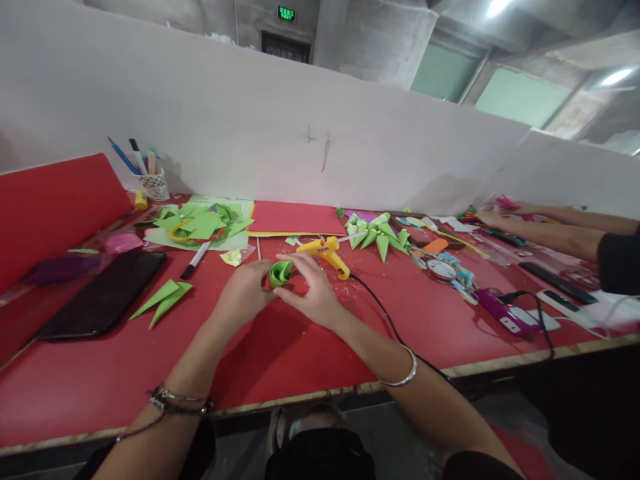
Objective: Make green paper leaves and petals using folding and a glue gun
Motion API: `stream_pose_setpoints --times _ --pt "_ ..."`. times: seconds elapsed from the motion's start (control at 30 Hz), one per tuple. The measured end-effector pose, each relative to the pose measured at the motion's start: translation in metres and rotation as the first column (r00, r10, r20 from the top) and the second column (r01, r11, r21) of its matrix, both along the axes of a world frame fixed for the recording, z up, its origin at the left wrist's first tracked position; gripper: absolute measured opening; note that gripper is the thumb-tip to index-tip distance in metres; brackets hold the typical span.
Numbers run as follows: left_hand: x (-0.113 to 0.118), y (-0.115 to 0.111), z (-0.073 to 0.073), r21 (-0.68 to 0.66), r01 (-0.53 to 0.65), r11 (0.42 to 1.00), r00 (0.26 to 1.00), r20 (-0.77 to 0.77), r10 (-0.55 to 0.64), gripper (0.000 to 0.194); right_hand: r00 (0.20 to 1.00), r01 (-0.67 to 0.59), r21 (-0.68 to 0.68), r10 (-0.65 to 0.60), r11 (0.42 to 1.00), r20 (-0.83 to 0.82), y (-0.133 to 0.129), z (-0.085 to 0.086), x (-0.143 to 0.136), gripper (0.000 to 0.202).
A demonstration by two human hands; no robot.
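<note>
Between my two hands, above the red table (165, 380), is a rolled green paper strip (280, 273) curled into a spiral. My left hand (246, 291) is closed on its left side. The thumb and fingers of my right hand (314, 291) curve around its right side. Just behind my hands a yellow hot glue gun (327, 253) lies on the table, with a black cord running off to the right. To the left of my hands lie two folded green paper leaves (163, 299) and a marker (195, 261).
A pile of green paper pieces (205, 223) and red paper sheets (295, 219) lie at the back. Green paper cones (383, 237) sit behind the glue gun. A black tablet (107, 293) lies left; a purple power strip (507, 312) lies right. Another person's hands (500, 217) work at far right.
</note>
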State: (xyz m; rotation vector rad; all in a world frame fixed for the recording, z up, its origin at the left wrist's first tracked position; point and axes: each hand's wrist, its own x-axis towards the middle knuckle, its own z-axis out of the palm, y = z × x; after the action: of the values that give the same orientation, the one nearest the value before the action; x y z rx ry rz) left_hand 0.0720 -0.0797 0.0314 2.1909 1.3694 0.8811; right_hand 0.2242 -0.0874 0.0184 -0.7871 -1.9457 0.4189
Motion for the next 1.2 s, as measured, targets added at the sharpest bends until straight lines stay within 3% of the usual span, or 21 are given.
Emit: stream_pose_setpoints --times 0.13,0.3,0.4,0.63,0.97,1.2 --pt "0.001 0.000 -0.003 0.022 0.037 0.999 0.999 0.010 -0.037 0.025 0.994 -0.047 -0.103 0.036 0.994 -0.103 0.006 -0.006 0.000 0.027" --pt "0.000 0.000 -0.005 -0.138 0.190 0.972 0.970 0.181 -0.163 0.026 0.972 -0.116 -0.185 0.074 0.976 -0.222 0.011 -0.013 0.001 0.026" --pt "-0.002 0.000 -0.005 -0.204 0.218 0.954 0.967 0.180 -0.182 0.021 0.965 -0.173 -0.197 0.126 0.965 -0.231 0.012 -0.012 0.002 0.024" --pt "-0.003 0.003 -0.002 -0.072 0.049 0.996 0.999 -0.020 -0.050 0.020 0.957 -0.178 -0.190 0.125 0.966 -0.261 0.013 -0.012 0.001 0.023" --pt "-0.002 0.002 -0.004 0.071 0.122 0.990 0.990 0.061 -0.127 0.020 0.959 -0.167 -0.178 0.118 0.970 -0.258 0.011 -0.011 0.002 0.023" --pt "-0.003 0.004 -0.004 0.164 0.123 0.979 0.990 -0.085 -0.111 0.014 0.975 -0.143 -0.120 0.120 0.982 -0.185 0.006 -0.006 0.002 0.027"
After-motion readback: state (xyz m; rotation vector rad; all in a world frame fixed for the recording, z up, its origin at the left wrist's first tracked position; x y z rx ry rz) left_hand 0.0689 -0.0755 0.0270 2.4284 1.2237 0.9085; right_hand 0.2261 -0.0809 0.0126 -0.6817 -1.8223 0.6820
